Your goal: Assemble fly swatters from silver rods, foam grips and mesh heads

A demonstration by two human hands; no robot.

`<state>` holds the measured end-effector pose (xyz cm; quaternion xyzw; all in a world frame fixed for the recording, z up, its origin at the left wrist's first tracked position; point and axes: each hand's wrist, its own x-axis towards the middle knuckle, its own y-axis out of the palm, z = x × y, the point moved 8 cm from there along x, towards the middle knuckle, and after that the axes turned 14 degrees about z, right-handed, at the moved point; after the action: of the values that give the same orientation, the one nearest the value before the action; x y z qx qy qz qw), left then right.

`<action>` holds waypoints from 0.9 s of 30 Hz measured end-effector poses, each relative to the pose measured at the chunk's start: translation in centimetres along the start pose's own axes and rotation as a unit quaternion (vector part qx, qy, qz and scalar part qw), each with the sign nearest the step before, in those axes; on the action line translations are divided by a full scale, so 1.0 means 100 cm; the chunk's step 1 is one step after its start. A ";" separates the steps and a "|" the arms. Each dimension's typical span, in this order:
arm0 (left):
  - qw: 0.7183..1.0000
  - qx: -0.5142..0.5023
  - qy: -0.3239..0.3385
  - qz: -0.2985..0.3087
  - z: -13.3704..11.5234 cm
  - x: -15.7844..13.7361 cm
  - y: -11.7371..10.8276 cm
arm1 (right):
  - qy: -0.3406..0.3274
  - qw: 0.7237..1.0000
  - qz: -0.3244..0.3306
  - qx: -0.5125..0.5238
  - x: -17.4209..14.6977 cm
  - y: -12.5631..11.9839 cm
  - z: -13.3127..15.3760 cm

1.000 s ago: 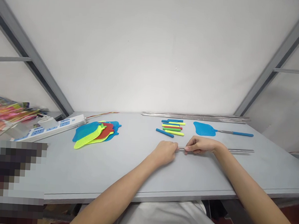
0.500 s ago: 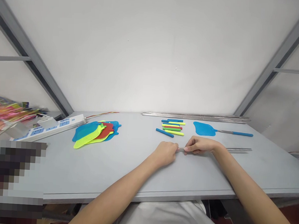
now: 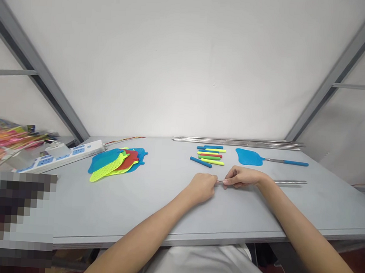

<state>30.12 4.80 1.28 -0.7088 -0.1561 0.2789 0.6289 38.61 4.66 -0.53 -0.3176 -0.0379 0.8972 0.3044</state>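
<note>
At twelve o'clock, right hand (image 3: 240,176) pinches a metal rod (image 3: 291,182); left hand (image 3: 201,187) closed over its left part, end hidden. One assembled swatter (image 3: 255,158) lies at one o'clock; swatter heads (image 3: 111,167), ten o'clock, are unattached.

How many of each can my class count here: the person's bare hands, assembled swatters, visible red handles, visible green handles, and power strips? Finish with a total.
Hands: 2, the left hand and right hand
Assembled swatter: 1
Red handle: 1
Green handle: 1
Power strip: 1
Total: 6
</note>
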 end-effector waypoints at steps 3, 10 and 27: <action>1.000 0.003 0.000 -0.005 0.000 0.000 0.001 | -0.002 1.000 -0.001 -0.003 0.001 0.000 -0.001; 1.000 0.012 0.012 -0.023 -0.001 0.002 0.001 | -0.005 1.000 0.002 0.002 0.002 -0.001 -0.002; 1.000 0.000 -0.006 0.011 -0.002 0.001 0.001 | -0.008 1.000 0.000 0.014 0.008 0.001 -0.001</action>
<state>30.28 4.65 1.13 -0.7089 -0.1523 0.2896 0.6247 38.16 4.98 -1.08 -0.3061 -0.0280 0.9003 0.3083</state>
